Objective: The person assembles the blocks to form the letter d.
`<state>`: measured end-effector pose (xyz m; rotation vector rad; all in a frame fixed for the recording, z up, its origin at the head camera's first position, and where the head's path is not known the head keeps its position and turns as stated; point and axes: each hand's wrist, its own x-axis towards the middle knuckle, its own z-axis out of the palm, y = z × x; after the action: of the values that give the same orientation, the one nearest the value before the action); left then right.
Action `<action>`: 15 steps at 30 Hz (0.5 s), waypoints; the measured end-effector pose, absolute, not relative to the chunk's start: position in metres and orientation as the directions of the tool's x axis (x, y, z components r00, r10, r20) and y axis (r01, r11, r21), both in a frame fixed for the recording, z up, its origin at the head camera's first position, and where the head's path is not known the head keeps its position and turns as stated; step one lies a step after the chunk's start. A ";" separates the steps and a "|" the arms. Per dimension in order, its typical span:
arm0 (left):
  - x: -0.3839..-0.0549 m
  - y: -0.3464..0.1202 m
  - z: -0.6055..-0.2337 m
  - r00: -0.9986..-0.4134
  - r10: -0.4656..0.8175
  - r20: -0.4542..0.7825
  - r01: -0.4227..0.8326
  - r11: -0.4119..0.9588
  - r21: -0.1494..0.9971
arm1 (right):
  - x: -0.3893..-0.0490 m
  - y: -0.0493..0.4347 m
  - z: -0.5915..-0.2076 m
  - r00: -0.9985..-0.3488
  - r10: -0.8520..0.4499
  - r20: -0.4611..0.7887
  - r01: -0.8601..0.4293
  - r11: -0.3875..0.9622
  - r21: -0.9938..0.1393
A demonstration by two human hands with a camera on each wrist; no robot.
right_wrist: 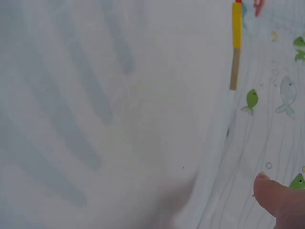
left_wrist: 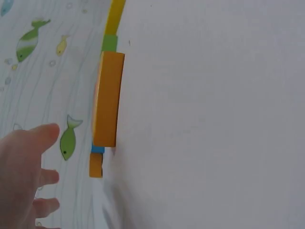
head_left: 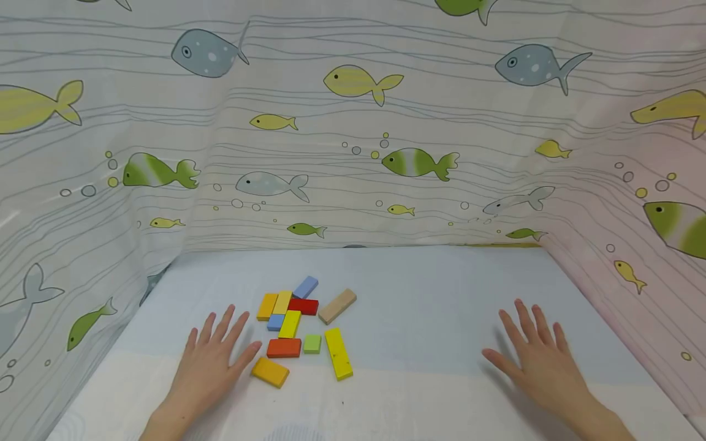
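Several coloured blocks lie loosely grouped left of the middle of the table. My left hand (head_left: 208, 366) is just left of them with its fingers spread, its thumb near the orange block (head_left: 270, 372) and holding nothing. Close by are a red-orange block (head_left: 284, 348), a small green cube (head_left: 312, 344) and a long yellow block (head_left: 339, 354). Farther back are a plain wooden block (head_left: 337, 306), a red block (head_left: 304, 306) and a blue block (head_left: 306, 287). Far to the right, my right hand (head_left: 537, 366) has its fingers spread too and holds nothing.
A pale cloth covers the table (head_left: 430, 306). Behind it and along both sides hangs a curtain (head_left: 342, 141) printed with green, yellow and blue fish. In the left wrist view, the orange block (left_wrist: 109, 100) stands out nearest.
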<state>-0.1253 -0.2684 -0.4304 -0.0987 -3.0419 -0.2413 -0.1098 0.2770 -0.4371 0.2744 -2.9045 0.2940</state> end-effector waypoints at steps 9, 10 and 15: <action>-0.125 -0.253 -0.429 -0.987 0.108 0.121 0.127 0.979 0.158 | -0.114 0.267 -0.439 -0.964 -0.170 0.204 -0.215 0.950 -0.225; -0.126 -0.251 -0.429 -0.986 0.115 0.122 0.134 0.978 0.161 | -0.114 0.265 -0.439 -0.963 -0.172 0.208 -0.218 0.949 -0.226; -0.127 -0.243 -0.432 -0.981 0.142 0.129 0.162 0.973 0.162 | -0.114 0.258 -0.438 -0.965 -0.173 0.197 -0.220 0.944 -0.246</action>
<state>-0.1273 -0.2430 -0.4322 -0.2327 -3.0043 -0.2608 -0.1138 0.2580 -0.4377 0.2979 -2.9263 0.3992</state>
